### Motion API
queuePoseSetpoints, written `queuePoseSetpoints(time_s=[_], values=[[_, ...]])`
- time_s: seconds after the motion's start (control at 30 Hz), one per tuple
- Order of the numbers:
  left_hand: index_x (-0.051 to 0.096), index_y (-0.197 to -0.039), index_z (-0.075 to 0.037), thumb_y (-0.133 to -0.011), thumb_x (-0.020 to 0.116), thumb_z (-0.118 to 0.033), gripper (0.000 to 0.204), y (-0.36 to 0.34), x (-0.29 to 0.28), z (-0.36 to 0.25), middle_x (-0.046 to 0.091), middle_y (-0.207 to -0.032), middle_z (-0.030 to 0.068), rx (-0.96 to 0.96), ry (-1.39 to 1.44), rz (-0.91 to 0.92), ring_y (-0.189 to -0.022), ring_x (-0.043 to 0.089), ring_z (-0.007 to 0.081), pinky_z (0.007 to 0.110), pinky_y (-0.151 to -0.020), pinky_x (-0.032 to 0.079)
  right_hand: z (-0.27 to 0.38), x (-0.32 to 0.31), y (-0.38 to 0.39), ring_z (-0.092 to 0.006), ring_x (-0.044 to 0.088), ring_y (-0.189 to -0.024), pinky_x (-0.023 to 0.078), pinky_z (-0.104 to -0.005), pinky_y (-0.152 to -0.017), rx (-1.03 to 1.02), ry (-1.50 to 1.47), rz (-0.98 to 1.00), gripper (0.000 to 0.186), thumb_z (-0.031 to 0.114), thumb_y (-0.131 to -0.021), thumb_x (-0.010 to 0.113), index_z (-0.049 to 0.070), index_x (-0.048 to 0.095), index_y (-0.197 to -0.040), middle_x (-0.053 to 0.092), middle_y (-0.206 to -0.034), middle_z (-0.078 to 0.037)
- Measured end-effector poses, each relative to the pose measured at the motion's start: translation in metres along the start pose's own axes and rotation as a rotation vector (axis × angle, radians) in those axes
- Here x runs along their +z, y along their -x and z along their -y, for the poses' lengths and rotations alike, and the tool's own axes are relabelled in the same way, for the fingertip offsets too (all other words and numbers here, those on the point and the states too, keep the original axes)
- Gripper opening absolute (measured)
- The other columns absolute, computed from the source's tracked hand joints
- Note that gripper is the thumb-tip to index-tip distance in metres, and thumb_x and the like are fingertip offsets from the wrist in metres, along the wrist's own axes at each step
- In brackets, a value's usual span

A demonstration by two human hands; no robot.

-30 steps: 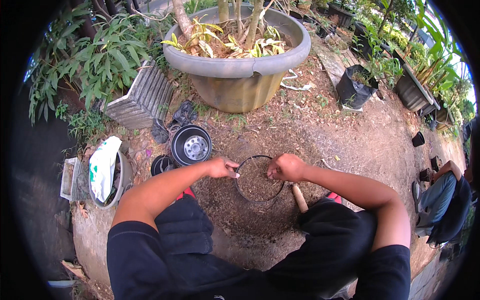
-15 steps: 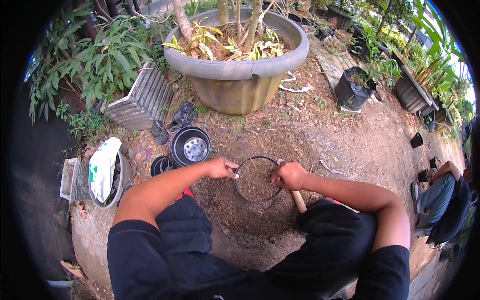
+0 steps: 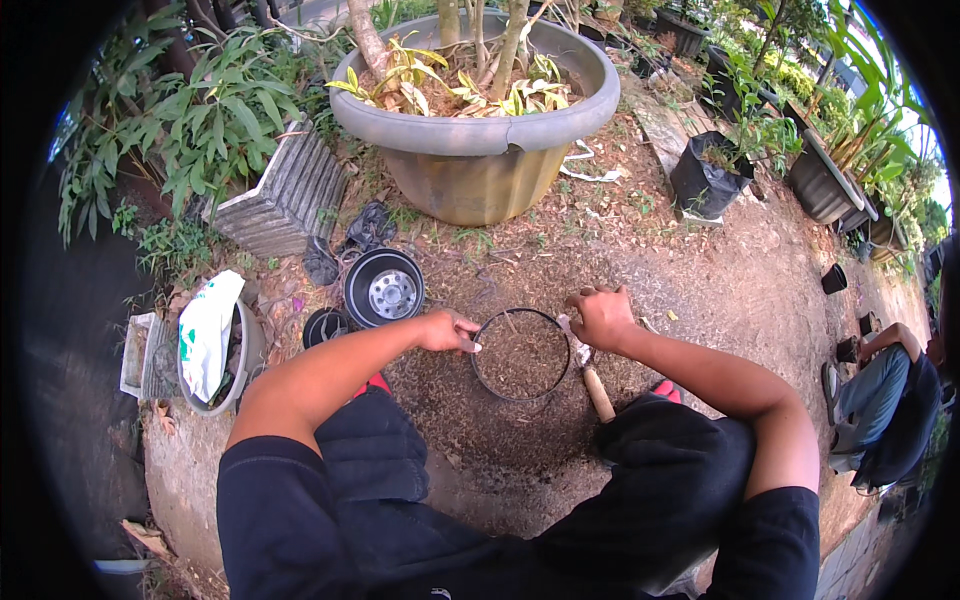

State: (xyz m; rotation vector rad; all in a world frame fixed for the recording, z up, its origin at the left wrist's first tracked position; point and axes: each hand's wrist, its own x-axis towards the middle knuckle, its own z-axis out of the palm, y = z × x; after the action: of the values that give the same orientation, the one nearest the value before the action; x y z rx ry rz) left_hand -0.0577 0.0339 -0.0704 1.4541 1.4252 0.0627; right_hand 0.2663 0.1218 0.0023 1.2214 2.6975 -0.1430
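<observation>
A thin, round black rim (image 3: 523,400), which looks like the top of a pot, stands in front of me, with brown crumbly soil (image 3: 520,355) inside it. My left hand (image 3: 447,331) grips its left edge between thumb and fingers. Just beyond its right edge, my right hand (image 3: 603,318) is raised off the rim with fingers bent and somewhat apart; nothing shows in them. A hand tool with a wooden handle (image 3: 598,394) and a pale metal end lies beside the rim, below my right hand. The tool's head is partly hidden.
Left of the rim are an empty black pot (image 3: 384,288) and a smaller dark pot (image 3: 325,328). A white bag (image 3: 208,335) rests in a grey planter. A large planter (image 3: 470,180) holding stems stands ahead. At far right a person (image 3: 885,400) crouches near small black pots.
My right hand has let go of the rim's right side and moved up and to the right. My left hand stays on the left edge.
</observation>
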Motion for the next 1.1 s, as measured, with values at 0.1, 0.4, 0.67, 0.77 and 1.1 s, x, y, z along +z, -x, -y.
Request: queuePoseSetpoints(time_s=[0.1,0.4,0.67,0.77,1.1], values=[[0.059,-0.141,0.000,-0.085,0.082,-0.047,0.077,-0.001,-0.001,-0.003,0.076,-0.098,0.0023,0.032,0.000,-0.003,-0.095,0.064,0.0101,0.027,-0.093,0.048,0.006,0.015,-0.003,-0.0266,0.060,-0.119,0.043,-0.0609,-0.103,-0.351,-0.158,0.004,0.030,0.029,-0.088,0.068,0.021,0.071,-0.117,0.067,-0.112,-0.007],[0.057,-0.144,-0.003,-0.085,0.082,-0.045,0.076,-0.002,0.001,0.004,0.074,-0.087,0.0024,0.053,0.012,-0.024,-0.082,0.064,0.0106,0.027,-0.083,0.050,0.082,0.032,0.014,-0.0246,0.057,-0.116,0.045,-0.0544,-0.093,-0.672,0.062,0.090,0.027,0.032,-0.091,0.067,0.027,0.071,-0.117,0.059,-0.115,-0.004],[0.056,-0.145,-0.002,-0.085,0.082,-0.044,0.078,-0.006,0.002,0.008,0.074,-0.088,0.0023,0.057,0.041,-0.009,-0.082,0.063,0.0104,0.027,-0.082,0.050,0.085,0.043,0.008,-0.0211,0.057,-0.113,0.043,-0.0523,-0.091,-0.707,0.180,-0.024,0.019,0.031,-0.091,0.067,0.026,0.073,-0.108,0.062,-0.109,0.002],[0.056,-0.145,-0.002,-0.085,0.083,-0.045,0.078,-0.005,0.002,0.009,0.073,-0.088,0.0023,0.052,0.056,-0.005,-0.083,0.063,0.0100,0.027,-0.083,0.049,0.077,0.036,0.004,-0.0198,0.058,-0.110,0.041,-0.0489,-0.089,-0.653,0.054,-0.004,0.014,0.030,-0.090,0.070,0.024,0.073,-0.101,0.062,-0.104,0.003],[0.057,-0.143,-0.002,-0.086,0.083,-0.045,0.076,-0.005,0.002,0.010,0.072,-0.087,0.0009,0.056,0.072,-0.018,-0.083,0.062,0.0096,0.026,-0.084,0.048,0.016,0.007,-0.002,-0.0240,0.059,-0.114,0.041,-0.0550,-0.094,-0.205,-0.225,-0.141,0.014,0.026,-0.092,0.067,0.021,0.070,-0.104,0.063,-0.107,-0.002]])
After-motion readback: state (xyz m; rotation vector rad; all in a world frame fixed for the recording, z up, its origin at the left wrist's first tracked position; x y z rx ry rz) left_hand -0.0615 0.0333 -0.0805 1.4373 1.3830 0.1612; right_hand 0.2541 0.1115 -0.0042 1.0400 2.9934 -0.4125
